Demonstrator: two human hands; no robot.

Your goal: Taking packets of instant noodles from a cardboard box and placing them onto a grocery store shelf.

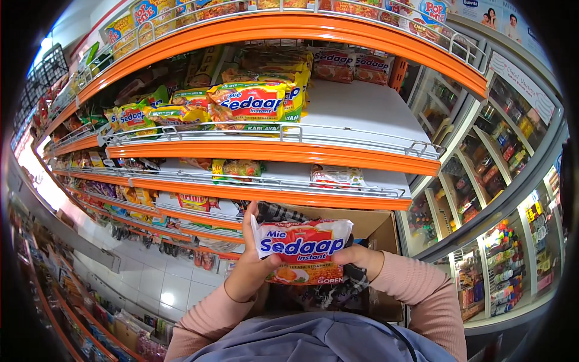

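Note:
Both hands hold a white and red Mie Sedaap instant noodle packet (pixel 301 253) in front of my body, its printed face turned up. My left hand (pixel 253 262) grips the left side, thumb on the front. My right hand (pixel 359 258) grips the right side, thumb also on the front. Whether more packets are stacked behind it is hidden. Beneath the hands stands a cardboard box (pixel 384 240) with dark plastic (pixel 285 210) in and around it. Ahead, yellow and green Mie Sedaap packets (pixel 246 102) are stacked on a shelf (pixel 362 106), with red and white packets (pixel 334 65) at its back right.
Orange shelf edges with wire rails (pixel 271 151) cross in front of me. A lower shelf holds a yellow packet (pixel 237 169) and a white packet (pixel 337 175). Cup noodles (pixel 154 18) line the top shelf. Glass-door drink coolers (pixel 497 131) stand right; a tiled floor (pixel 158 280) lies left.

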